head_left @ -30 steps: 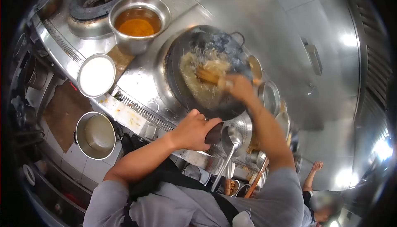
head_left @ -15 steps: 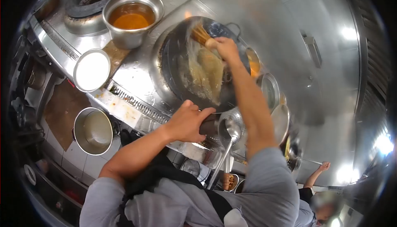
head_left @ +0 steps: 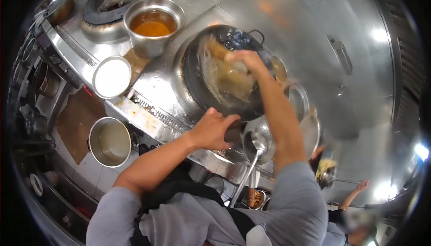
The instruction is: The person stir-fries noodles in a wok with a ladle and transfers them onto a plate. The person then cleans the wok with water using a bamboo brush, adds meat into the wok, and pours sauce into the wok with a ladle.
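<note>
Two hands work the wok [head_left: 224, 73]: my left hand [head_left: 211, 129] grips its near rim, fingers clenched on the edge, holding it steady on the burner. To the right, my right hand [head_left: 244, 62] is closed around a brush [head_left: 215, 48], which sits blurred inside the wok among wet, yellowish residue. Scrubbing well, I judge, means bracing the rim firmly and sweeping the whole wall.

A brushed stainless-steel wall panel [head_left: 278, 4] is seen behind the steel cooking range [head_left: 152, 80]. Pale floor tiles [head_left: 85, 167] are noted below. Bright ceiling lights [head_left: 379, 35] are reflected.
</note>
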`<state>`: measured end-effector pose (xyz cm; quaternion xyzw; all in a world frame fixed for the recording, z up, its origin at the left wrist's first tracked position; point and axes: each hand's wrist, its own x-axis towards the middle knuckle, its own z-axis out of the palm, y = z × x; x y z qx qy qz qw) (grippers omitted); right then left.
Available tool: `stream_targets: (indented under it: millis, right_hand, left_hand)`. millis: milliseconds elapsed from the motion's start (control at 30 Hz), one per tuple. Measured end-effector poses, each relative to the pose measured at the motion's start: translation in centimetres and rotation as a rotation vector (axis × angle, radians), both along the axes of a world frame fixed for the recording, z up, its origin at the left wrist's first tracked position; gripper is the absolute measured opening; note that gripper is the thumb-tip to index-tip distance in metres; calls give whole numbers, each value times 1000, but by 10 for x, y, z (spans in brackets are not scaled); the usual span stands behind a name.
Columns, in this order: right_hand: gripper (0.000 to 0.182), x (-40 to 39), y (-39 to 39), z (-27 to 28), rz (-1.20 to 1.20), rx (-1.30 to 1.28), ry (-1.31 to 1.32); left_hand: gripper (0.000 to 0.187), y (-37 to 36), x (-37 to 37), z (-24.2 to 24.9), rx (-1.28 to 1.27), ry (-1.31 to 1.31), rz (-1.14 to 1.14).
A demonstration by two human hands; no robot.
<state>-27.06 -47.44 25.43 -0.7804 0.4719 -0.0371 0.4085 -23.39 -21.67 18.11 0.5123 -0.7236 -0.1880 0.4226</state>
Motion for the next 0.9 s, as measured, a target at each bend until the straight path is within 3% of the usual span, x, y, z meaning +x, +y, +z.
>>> stream_targets:
  millis: [33,67,133,300,367,433,467,500,567,633,700,733,800,900]
  right_hand:
    - [39,11,3,-3,-240,66,-83]
    - [39,8,15,-10,-238,63,-79]
    - [42,-20,44,-41,-52,-100,-141]
    - [41,-82,57,-16,435,-458,77]
    - [36,-14,22,-7,322,-490,336]
    - [34,35,19,-4,-231,-369,87]
    - [34,34,21,-21,-240,-373,85]
    - [36,21,21,-50,-197,-339,-7]
    - [40,-17,55,-78,27,-537,-86]
    - [44,-78,101,-72,234,-762,17]
    - [43,-121,129,-36,273,-607,181]
    - [43,-118,108,-28,286,-617,163]
    - [41,-113,70,-22,365,-727,569]
    - [49,-18,-26,-28,173,-759,348]
  left_hand:
    - [75,0,0,0,5,-22,-14]
    - [76,0,4,0,11,-51,-25]
    - [77,-1,8,0,8,-69,-15]
    - [76,2,6,-2,-8,-101,5]
    - [74,-2,5,-2,-40,-83,14]
    - [72,2,5,-3,-9,-74,-4]
    - [72,1,10,-1,-14,-77,-11]
    - [73,3,12,-1,2,-95,-17]
    - [74,1,12,2,-2,-104,-5]
    - [76,4,6,-1,-28,-244,-48]
    - [76,6,4,-7,-53,-277,-38]
    - [74,5,6,-11,-92,-230,-35]
    - [75,3,7,-12,-93,-169,-37]
    - [77,2,9,-8,-53,-37,-39]
